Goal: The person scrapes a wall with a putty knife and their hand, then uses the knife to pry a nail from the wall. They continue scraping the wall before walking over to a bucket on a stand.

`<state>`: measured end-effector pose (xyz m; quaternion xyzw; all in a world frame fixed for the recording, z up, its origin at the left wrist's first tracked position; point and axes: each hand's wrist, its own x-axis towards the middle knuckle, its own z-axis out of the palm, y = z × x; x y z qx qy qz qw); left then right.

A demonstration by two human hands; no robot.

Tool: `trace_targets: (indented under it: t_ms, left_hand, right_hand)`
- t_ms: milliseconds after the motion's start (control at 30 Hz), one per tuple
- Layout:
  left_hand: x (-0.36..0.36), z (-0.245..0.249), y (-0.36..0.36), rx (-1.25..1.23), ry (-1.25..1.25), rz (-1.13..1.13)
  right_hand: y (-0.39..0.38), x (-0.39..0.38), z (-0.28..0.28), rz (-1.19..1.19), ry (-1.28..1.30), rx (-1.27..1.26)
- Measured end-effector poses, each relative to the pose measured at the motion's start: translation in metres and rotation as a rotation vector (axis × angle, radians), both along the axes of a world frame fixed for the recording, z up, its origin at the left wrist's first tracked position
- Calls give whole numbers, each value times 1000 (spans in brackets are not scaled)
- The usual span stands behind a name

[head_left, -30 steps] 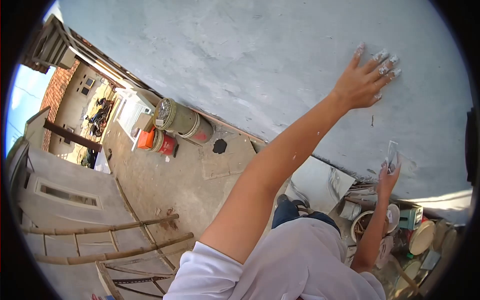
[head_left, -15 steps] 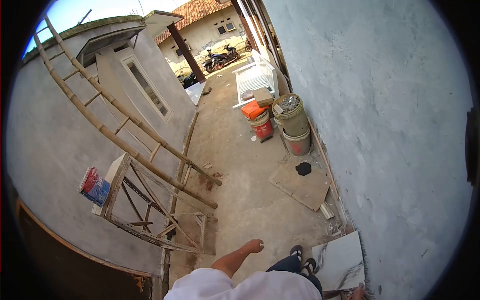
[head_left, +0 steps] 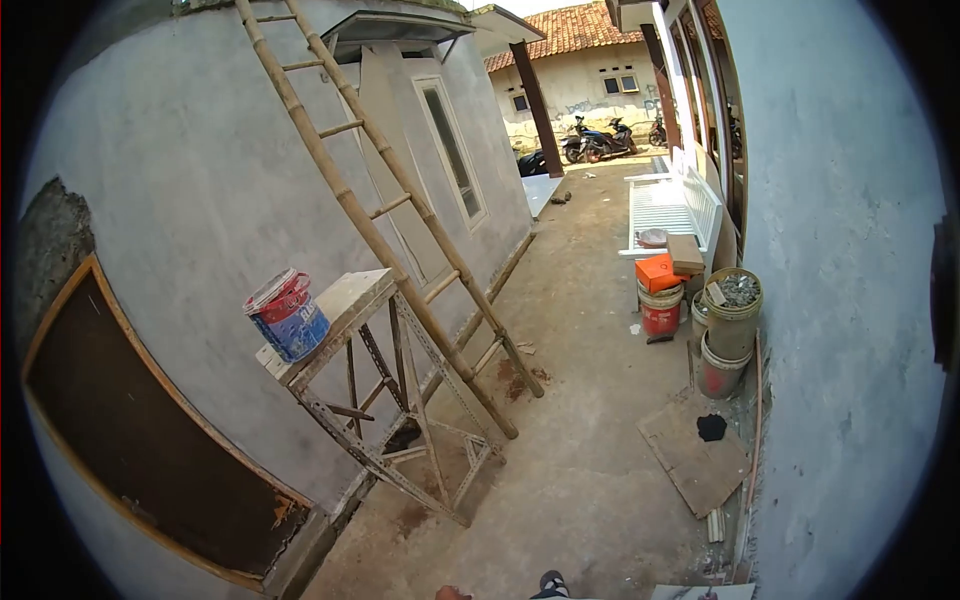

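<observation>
At the bottom edge, only a small part of my left hand (head_left: 452, 592) shows, above the concrete floor; its fingers are cut off, so whether it holds anything is hidden. My right hand is out of view. To the right of the left hand is one of my feet in a dark sandal (head_left: 551, 584). A strip of a pale tile (head_left: 680, 592) lies at the lower right edge.
A paint bucket (head_left: 288, 318) stands on a metal-framed stand (head_left: 345, 312) at left. Behind it a bamboo ladder (head_left: 373, 200) leans on the wall. Stacked buckets (head_left: 730, 335), a red bucket (head_left: 661, 312), a white bench (head_left: 662, 205) and a flat board (head_left: 690, 465) are at right.
The view has swung up and to the left, so the scene sits lower and further right. My right hand has left the view, and my left hand shows only at the bottom edge.
</observation>
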<state>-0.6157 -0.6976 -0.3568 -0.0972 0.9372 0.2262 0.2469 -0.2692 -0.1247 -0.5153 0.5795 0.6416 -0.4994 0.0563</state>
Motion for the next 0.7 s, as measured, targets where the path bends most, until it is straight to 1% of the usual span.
trace_targets:
  t_ms: [33, 67, 133, 200, 233, 267, 333, 400, 433, 467, 500, 533, 567, 633, 667, 700]
  left_hand:
    - [10, 3, -1, 12, 68, -5]
    - [18, 10, -2, 21, 133, -12]
    - [22, 10, -11, 38, 166, 36]
    - [0, -7, -37, 156, -153, 267]
    - [-6, -4, -38, 166, -50, 306]
    - [-15, 9, -42, 166, 57, 341]
    - [-46, 56, -36, 29, 366, 313]
    - [-83, 75, -42, 170, 567, 430]
    - [-106, 107, -37, 180, 647, 446]
    - [-131, 137, -33, 191, 729, 459]
    - [-156, 158, -36, 102, 856, 390]
    - [-180, 181, -36, 128, 940, 428]
    - [-205, 214, -33, 138, 1105, 405]
    - [-251, 286, -28, 109, 1263, 441]
    - [-270, 315, -31, 157, 1235, 528]
    - [-287, 354, -24, 137, 1335, 490]
  right_hand:
    - [8, -25, 0, 92, 31, 67]
    - [16, -48, 4, 136, 40, 92]
    - [34, -107, 15, 150, 76, 93]
    - [49, -168, 26, 171, 114, 96]
    - [53, -194, 29, 184, 128, 91]
    - [53, -217, 30, 199, 146, 85]
    - [52, -251, 27, 208, 165, 52]
    - [38, -275, 66, 162, 205, -55]
    - [32, -282, 82, 131, 226, -105]
    - [31, -286, 87, 156, 172, -72]
    - [30, -290, 93, 177, 121, -38]
    - [31, -294, 98, 198, 69, -6]
    - [61, -282, 50, 349, -34, 15]
    - [105, -271, -12, 665, -219, 75]
    - [100, -272, -3, 572, -285, 77]
    - [97, -284, 11, 527, -325, 63]
